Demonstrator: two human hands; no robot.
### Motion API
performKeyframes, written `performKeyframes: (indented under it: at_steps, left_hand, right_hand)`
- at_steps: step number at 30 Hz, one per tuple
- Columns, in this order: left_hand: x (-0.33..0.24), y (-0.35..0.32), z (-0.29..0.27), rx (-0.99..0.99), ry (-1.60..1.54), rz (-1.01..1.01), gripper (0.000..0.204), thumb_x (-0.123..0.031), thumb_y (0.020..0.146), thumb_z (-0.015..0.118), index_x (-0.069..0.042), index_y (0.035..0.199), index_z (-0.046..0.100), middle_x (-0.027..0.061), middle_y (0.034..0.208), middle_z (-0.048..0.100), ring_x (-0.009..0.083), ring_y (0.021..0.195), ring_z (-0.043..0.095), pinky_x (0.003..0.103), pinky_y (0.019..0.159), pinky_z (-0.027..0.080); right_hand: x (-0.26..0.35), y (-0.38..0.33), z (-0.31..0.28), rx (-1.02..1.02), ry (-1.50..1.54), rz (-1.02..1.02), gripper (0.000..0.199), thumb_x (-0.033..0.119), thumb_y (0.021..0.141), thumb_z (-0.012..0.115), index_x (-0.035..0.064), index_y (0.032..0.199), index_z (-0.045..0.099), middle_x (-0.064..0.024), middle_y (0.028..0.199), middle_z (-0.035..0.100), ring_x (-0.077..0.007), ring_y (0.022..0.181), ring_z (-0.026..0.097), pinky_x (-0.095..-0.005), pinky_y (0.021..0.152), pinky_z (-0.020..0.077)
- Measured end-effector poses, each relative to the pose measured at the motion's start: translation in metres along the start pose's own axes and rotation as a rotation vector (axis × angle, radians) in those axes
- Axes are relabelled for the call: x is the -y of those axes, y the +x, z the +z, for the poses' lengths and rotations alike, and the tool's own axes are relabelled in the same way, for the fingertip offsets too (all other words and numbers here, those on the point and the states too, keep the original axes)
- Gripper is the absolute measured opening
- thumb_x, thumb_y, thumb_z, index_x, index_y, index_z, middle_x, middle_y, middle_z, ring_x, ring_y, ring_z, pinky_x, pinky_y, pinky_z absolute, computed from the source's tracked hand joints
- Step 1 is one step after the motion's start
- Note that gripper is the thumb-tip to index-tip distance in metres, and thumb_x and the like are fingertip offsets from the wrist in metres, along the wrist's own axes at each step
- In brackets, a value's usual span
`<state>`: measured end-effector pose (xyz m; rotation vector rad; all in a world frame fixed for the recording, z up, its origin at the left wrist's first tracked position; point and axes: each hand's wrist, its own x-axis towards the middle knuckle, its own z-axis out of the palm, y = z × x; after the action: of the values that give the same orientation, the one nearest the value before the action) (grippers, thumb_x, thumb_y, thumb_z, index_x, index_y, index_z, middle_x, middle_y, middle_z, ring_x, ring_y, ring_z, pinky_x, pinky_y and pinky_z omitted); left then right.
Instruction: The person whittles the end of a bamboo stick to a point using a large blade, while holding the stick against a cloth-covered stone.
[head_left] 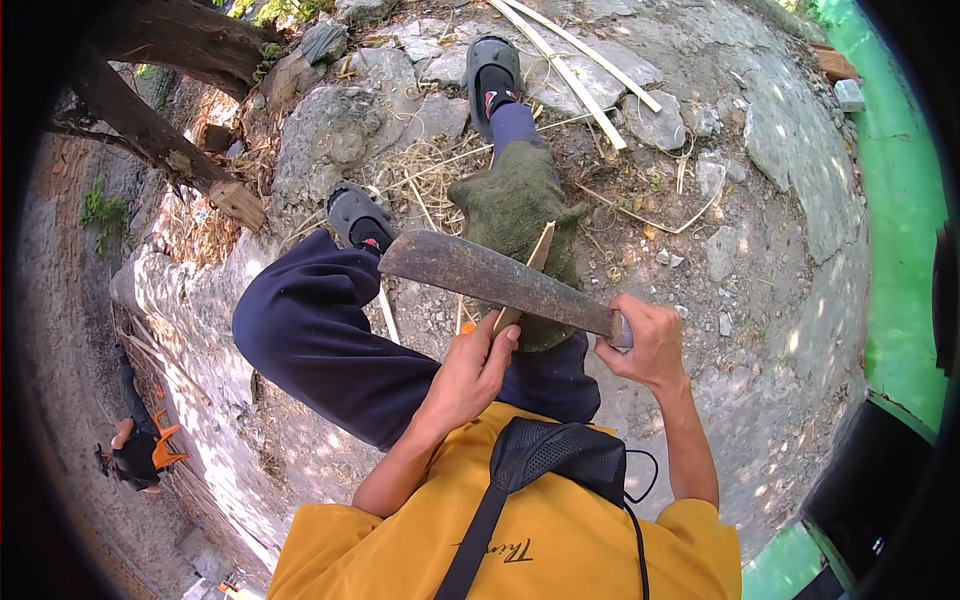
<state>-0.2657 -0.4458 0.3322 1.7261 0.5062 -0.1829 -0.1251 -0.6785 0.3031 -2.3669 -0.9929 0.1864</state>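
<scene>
While the left hand (470, 375) pinches a bamboo strip (528, 275), right hand (645, 345) grip clamped on the rusty machete (490, 275).

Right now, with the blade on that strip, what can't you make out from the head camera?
- Head view: the knife handle is hidden inside the right hand; only the machete blade shows.
- The bamboo strip passes behind the blade, so the cutting edge's contact point is covered.
- The strip's lower end is hidden by the left hand.
- The green cloth covers the knee beneath it.
- The other person at the left rim is too small to read.
</scene>
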Motion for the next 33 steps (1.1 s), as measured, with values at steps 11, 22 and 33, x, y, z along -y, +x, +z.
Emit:
performKeyframes:
  at_steps: [11, 22, 33]
  left_hand:
    - [0.001, -0.021, -0.006, 0.036, -0.020, -0.091, 0.029, -0.024, 0.113, 0.051, 0.004, 0.104, 0.057, 0.0107, 0.072, 0.058, 0.0186, 0.062, 0.053, 0.038, 0.061, 0.045]
    - [0.018, -0.025, -0.005, -0.108, 0.378, 0.001, 0.023, -0.011, 0.106, 0.057, 0.004, 0.122, 0.052, 0.0300, 0.070, 0.062, 0.0525, 0.071, 0.063, 0.057, 0.061, 0.045]
    - [0.031, -0.023, 0.015, -0.193, 0.518, -0.043, 0.018, -0.004, 0.104, 0.057, 0.001, 0.118, 0.047, 0.0305, 0.076, 0.064, 0.0519, 0.076, 0.066, 0.057, 0.059, 0.047]
  right_hand:
    - [0.014, 0.031, 0.012, -0.034, 0.130, 0.080, 0.033, 0.029, 0.073, 0.083, 0.0103, 0.096, 0.068, -0.0111, 0.074, 0.071, -0.0321, 0.065, 0.071, -0.0422, 0.060, 0.0541]
    - [0.012, 0.047, 0.003, 0.170, 0.329, 0.126, 0.027, 0.019, 0.075, 0.077, -0.0002, 0.090, 0.066, -0.0210, 0.069, 0.064, -0.0396, 0.059, 0.063, -0.0413, 0.061, 0.0508]
    - [0.024, 0.051, 0.014, 0.139, 0.419, 0.182, 0.024, 0.019, 0.074, 0.073, -0.0026, 0.084, 0.067, -0.0217, 0.068, 0.063, -0.0417, 0.063, 0.064, -0.0427, 0.063, 0.0507]
